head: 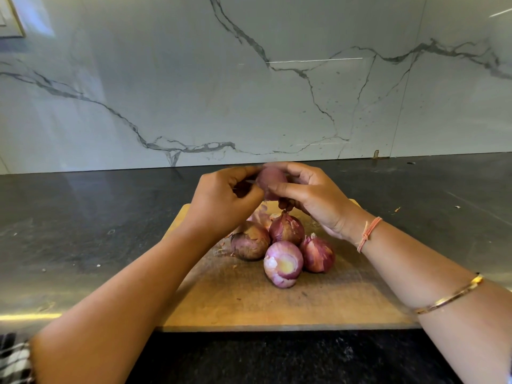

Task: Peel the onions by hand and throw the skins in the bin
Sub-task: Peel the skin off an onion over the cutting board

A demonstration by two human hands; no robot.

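Note:
Above the far end of a wooden cutting board [277,300], both hands hold one red onion [270,181]. My left hand [221,202] pinches at its left side, fingers closed on the skin. My right hand [313,198] cups its right side. Below the hands, several onions lie in a cluster on the board: a dull brownish-skinned onion [249,241], a dark red onion [286,227] behind, a reddish onion [318,254] at the right, and a partly peeled onion [282,264] in front showing pale flesh. Loose skin pieces [261,214] lie behind them. No bin is in view.
The board rests on a dark stone counter [83,217] against a white marble-patterned wall [249,92]. Small skin scraps dot the counter at the right [397,209]. A checked cloth [13,358] shows at the bottom left corner.

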